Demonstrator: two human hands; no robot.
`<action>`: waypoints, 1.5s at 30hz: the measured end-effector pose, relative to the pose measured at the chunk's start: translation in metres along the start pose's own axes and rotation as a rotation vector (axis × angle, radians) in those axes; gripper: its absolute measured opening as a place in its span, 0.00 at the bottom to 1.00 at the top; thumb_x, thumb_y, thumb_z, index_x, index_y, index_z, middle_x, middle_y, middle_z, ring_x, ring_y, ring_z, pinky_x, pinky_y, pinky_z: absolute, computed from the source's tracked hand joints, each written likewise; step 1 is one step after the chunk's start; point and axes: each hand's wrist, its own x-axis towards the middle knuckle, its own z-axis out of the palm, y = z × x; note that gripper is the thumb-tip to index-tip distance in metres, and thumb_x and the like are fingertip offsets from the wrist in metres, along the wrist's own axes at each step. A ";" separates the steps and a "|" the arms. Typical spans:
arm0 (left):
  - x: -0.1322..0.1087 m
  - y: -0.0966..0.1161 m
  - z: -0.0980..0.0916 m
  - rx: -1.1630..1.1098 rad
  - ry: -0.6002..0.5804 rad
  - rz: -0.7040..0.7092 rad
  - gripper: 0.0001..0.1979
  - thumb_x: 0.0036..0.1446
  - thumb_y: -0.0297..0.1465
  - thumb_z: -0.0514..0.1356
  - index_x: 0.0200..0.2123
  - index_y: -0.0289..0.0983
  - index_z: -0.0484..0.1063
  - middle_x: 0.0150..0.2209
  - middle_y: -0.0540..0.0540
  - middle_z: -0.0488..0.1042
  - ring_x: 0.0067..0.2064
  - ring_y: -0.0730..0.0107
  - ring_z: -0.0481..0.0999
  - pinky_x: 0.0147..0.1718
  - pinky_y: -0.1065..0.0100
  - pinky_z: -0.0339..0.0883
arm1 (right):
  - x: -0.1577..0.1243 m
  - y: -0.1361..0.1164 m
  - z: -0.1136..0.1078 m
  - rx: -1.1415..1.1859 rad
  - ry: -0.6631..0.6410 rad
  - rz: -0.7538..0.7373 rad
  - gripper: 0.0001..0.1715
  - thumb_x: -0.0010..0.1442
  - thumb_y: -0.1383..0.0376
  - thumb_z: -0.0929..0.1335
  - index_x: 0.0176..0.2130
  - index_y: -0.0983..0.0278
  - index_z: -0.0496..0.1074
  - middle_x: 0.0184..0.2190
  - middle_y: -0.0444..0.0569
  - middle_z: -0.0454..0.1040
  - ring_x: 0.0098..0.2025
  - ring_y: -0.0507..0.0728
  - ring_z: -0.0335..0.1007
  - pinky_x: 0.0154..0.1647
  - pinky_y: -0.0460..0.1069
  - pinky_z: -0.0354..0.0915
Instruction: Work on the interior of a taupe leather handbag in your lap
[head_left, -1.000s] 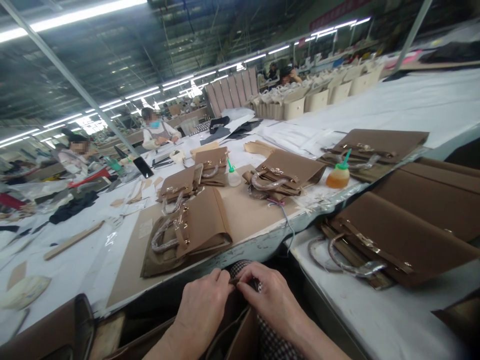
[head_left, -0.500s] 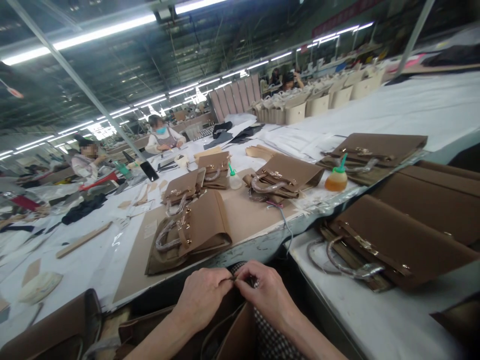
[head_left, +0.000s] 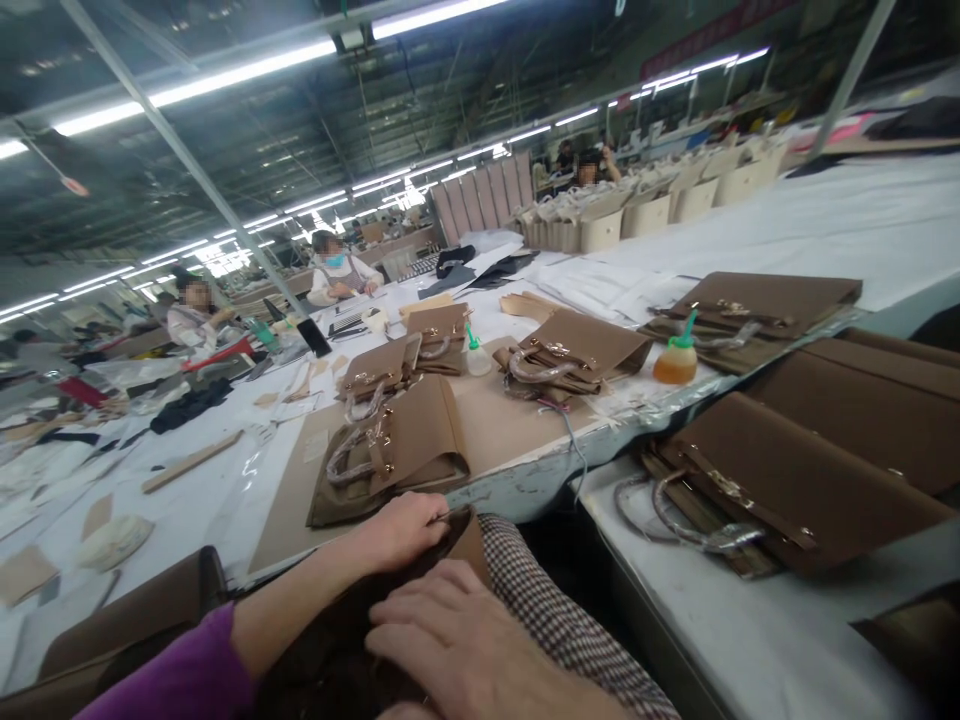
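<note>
A brown handbag (head_left: 471, 548) lies in my lap, its opening facing up and much of it hidden beneath my arms. My left hand (head_left: 405, 528) is closed on the bag's upper edge, thumb and fingers pinched together there. Nearer to me, my right hand (head_left: 457, 635) lies over the bag's opening with its fingers stretched and slightly bent, gripping nothing that I can see. The fingertips of the right hand reach toward the dark inside of the bag.
Brown handbags with wrapped handles lie on the table (head_left: 495, 490), one nearest bag (head_left: 424, 430) just ahead. More bags (head_left: 795, 480) rest on the right-hand surface. A glue bottle (head_left: 675, 360) and a clear bottle (head_left: 475, 358) stand among them. Co-workers (head_left: 345, 275) sit across the table.
Both hands were pinching together at the bag's edge. My right hand has let go and moved down toward me over the bag, while the left stays at the edge, slightly further left.
</note>
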 end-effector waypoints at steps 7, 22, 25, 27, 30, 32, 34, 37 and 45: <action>-0.018 -0.027 -0.021 -0.138 -0.006 0.047 0.06 0.63 0.29 0.62 0.33 0.34 0.73 0.30 0.52 0.74 0.35 0.68 0.75 0.38 0.64 0.71 | 0.006 0.010 0.065 -0.255 0.180 -0.201 0.17 0.71 0.66 0.61 0.30 0.62 0.69 0.23 0.40 0.68 0.29 0.53 0.61 0.59 0.58 0.51; -0.076 -0.056 -0.050 -0.578 -0.273 0.004 0.15 0.58 0.32 0.59 0.48 0.37 0.77 0.27 0.52 0.74 0.18 0.80 0.64 0.14 0.79 0.59 | -0.023 0.066 -0.075 0.172 -0.042 0.181 0.20 0.69 0.59 0.66 0.26 0.62 0.67 0.21 0.39 0.63 0.27 0.51 0.61 0.41 0.50 0.64; -0.080 -0.060 -0.037 -0.631 -0.274 0.000 0.16 0.59 0.34 0.59 0.48 0.37 0.78 0.26 0.53 0.72 0.18 0.81 0.60 0.13 0.80 0.57 | -0.048 0.059 -0.063 0.040 -0.035 0.432 0.06 0.64 0.62 0.70 0.41 0.61 0.72 0.30 0.45 0.70 0.35 0.55 0.67 0.36 0.49 0.66; -0.080 -0.062 -0.030 -0.664 -0.246 0.000 0.16 0.60 0.34 0.59 0.49 0.39 0.77 0.28 0.53 0.74 0.20 0.81 0.60 0.14 0.81 0.54 | -0.053 0.056 -0.053 -0.003 0.040 0.545 0.17 0.59 0.67 0.71 0.49 0.61 0.71 0.40 0.49 0.72 0.43 0.58 0.69 0.45 0.53 0.69; -0.081 -0.066 -0.029 -0.693 -0.231 0.022 0.15 0.60 0.34 0.60 0.49 0.40 0.77 0.35 0.50 0.78 0.28 0.76 0.69 0.22 0.79 0.59 | -0.045 0.059 -0.050 0.038 0.108 0.716 0.33 0.50 0.70 0.74 0.55 0.62 0.69 0.57 0.57 0.67 0.60 0.64 0.63 0.62 0.60 0.62; -0.080 -0.071 -0.032 -0.697 -0.230 0.044 0.13 0.60 0.34 0.61 0.46 0.38 0.79 0.39 0.49 0.79 0.37 0.69 0.75 0.33 0.74 0.66 | -0.036 0.065 -0.053 0.128 0.062 0.840 0.34 0.48 0.66 0.75 0.55 0.63 0.70 0.58 0.57 0.68 0.62 0.66 0.63 0.65 0.62 0.59; -0.079 -0.078 -0.035 -0.686 -0.208 0.065 0.11 0.59 0.34 0.63 0.43 0.37 0.79 0.41 0.48 0.79 0.44 0.63 0.76 0.43 0.69 0.67 | -0.031 0.071 -0.055 0.323 -0.034 0.961 0.28 0.53 0.60 0.74 0.52 0.64 0.72 0.50 0.54 0.76 0.54 0.65 0.71 0.59 0.60 0.65; -0.076 -0.088 -0.033 -0.729 -0.182 0.112 0.18 0.56 0.31 0.66 0.50 0.40 0.74 0.50 0.49 0.75 0.54 0.60 0.73 0.54 0.66 0.64 | -0.032 0.074 -0.053 0.685 -0.108 1.039 0.20 0.59 0.53 0.71 0.46 0.65 0.74 0.37 0.48 0.79 0.40 0.59 0.76 0.43 0.52 0.70; -0.036 -0.087 -0.031 -0.745 -0.177 0.161 0.18 0.53 0.34 0.69 0.46 0.39 0.70 0.53 0.46 0.74 0.57 0.59 0.70 0.58 0.61 0.60 | -0.043 0.064 -0.045 1.003 0.012 1.052 0.20 0.59 0.55 0.74 0.45 0.66 0.75 0.37 0.46 0.78 0.38 0.54 0.72 0.41 0.48 0.67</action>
